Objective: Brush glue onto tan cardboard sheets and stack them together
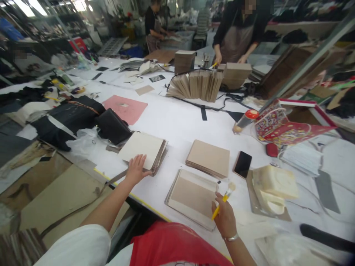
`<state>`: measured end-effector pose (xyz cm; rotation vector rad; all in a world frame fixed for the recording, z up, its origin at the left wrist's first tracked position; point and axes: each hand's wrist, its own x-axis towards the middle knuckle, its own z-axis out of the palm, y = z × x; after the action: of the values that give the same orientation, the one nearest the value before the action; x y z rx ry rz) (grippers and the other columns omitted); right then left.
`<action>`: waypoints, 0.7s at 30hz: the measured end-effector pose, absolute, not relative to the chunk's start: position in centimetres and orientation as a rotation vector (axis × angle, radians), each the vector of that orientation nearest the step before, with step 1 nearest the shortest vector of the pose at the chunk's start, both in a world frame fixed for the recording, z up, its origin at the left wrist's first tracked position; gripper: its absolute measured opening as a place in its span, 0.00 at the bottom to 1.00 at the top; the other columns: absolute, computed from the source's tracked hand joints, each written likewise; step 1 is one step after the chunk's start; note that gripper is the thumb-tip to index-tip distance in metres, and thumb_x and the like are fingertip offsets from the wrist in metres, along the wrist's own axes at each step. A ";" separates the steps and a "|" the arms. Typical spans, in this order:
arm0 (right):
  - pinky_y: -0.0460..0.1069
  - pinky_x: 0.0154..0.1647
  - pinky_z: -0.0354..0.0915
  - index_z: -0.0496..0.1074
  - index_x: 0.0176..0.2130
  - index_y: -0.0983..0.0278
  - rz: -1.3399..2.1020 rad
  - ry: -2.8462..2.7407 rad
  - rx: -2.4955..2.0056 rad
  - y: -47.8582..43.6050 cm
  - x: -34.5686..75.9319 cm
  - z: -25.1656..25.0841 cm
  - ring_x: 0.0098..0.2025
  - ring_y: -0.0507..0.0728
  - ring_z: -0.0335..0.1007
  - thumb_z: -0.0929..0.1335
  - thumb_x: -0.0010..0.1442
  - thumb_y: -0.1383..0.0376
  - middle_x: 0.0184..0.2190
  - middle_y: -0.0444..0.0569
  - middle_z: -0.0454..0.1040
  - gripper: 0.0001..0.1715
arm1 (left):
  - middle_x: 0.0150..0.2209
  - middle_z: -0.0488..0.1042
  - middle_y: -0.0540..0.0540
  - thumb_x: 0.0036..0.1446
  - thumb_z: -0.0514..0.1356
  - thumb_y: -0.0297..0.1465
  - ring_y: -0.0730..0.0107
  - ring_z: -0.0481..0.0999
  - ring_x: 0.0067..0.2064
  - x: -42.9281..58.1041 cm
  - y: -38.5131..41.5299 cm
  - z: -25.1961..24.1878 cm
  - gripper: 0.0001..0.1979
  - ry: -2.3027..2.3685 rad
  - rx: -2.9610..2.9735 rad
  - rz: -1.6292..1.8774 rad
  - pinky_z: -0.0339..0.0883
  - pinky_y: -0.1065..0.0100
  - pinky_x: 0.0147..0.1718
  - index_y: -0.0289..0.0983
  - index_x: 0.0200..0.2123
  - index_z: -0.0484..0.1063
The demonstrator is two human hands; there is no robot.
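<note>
My left hand (135, 170) lies on a stack of cream boards (142, 146), fingers stretched over the top one and thumb at the stack's near edge. Closed around a yellow-handled brush (219, 208), my right hand (226, 218) is beside the right edge of a second stack of boards (191, 195). That stack's top piece is tan in the middle with paler strips along its long sides. The brush's pale bristles point up and away from me. Just behind lies a third stack, of plain tan boards (209, 157).
A phone (243, 164) and a cream block-like container (274, 181) lie at right. Farther back are a red patterned box (294, 122), a red-topped bottle (246, 120) and fanned tan pieces (194, 85). A black bag (113, 125) sits at left. A co-worker (235, 37) stands across the table.
</note>
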<state>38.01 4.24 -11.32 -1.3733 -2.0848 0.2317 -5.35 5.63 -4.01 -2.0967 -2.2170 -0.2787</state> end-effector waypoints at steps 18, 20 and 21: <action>0.44 0.22 0.64 0.65 0.45 0.66 0.692 -1.109 -1.695 2.9 45.0 -1.5 0.18 0.47 0.64 0.54 0.61 0.49 0.23 0.42 0.69 0.27 | 0.36 0.71 0.41 0.60 0.47 0.29 0.65 0.68 0.38 17.9 0.6 -5.6 0.14 -0.791 -3.378 -0.200 0.62 0.64 0.37 0.36 0.45 0.68; 0.44 0.22 0.64 0.67 0.42 0.66 0.674 -1.050 -1.738 2.8 47.1 -1.4 0.18 0.47 0.64 0.54 0.60 0.48 0.23 0.42 0.68 0.28 | 0.37 0.71 0.41 0.59 0.47 0.27 0.65 0.67 0.39 20.4 0.8 -7.1 0.12 -0.767 -3.417 0.009 0.61 0.65 0.38 0.36 0.42 0.69; 0.44 0.22 0.64 0.68 0.41 0.66 0.652 -1.027 -1.779 2.8 48.1 -1.3 0.19 0.47 0.64 0.55 0.60 0.48 0.23 0.42 0.68 0.28 | 0.39 0.71 0.41 0.59 0.49 0.28 0.64 0.67 0.41 21.0 1.0 -7.7 0.12 -0.783 -3.414 0.068 0.61 0.64 0.40 0.36 0.42 0.69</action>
<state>48.09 2.84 -1.30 -1.7791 -1.0266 0.6520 20.97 0.97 -7.66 -3.4141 -0.7831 0.0675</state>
